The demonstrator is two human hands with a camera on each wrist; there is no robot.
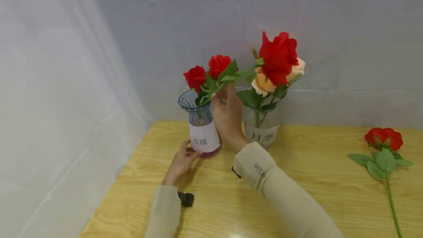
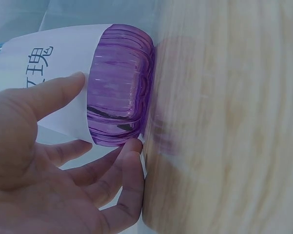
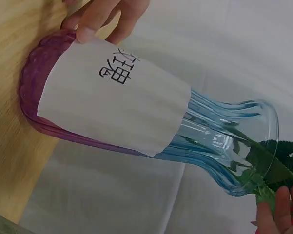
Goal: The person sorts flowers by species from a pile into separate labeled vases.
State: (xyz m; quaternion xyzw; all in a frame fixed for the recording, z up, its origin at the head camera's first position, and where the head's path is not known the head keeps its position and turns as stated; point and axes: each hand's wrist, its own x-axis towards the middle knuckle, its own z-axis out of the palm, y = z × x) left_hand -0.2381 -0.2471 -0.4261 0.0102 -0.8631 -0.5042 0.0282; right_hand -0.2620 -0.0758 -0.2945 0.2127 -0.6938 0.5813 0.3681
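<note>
My left hand (image 1: 183, 159) grips the low part of a glass vase (image 2: 114, 85), blue at the mouth and purple at the base, with a white paper label; the thumb lies on the label. By the vase's rim, my right hand (image 1: 229, 115) pinches the green stem of a large red rose (image 1: 279, 58). This stem slants down left toward the vase mouth, and the bloom leans right over the neighbouring vase. Two smaller red roses (image 1: 195, 78) stand at the blue vase's mouth. Green stems (image 3: 244, 139) show through its glass neck.
A clear labelled vase (image 1: 262, 135) with peach roses (image 1: 264, 83) stands close right of my right hand. Another red rose (image 1: 384, 139) lies on the wooden table (image 1: 317, 172) at far right. A pale cloth wall (image 1: 347, 47) rises behind.
</note>
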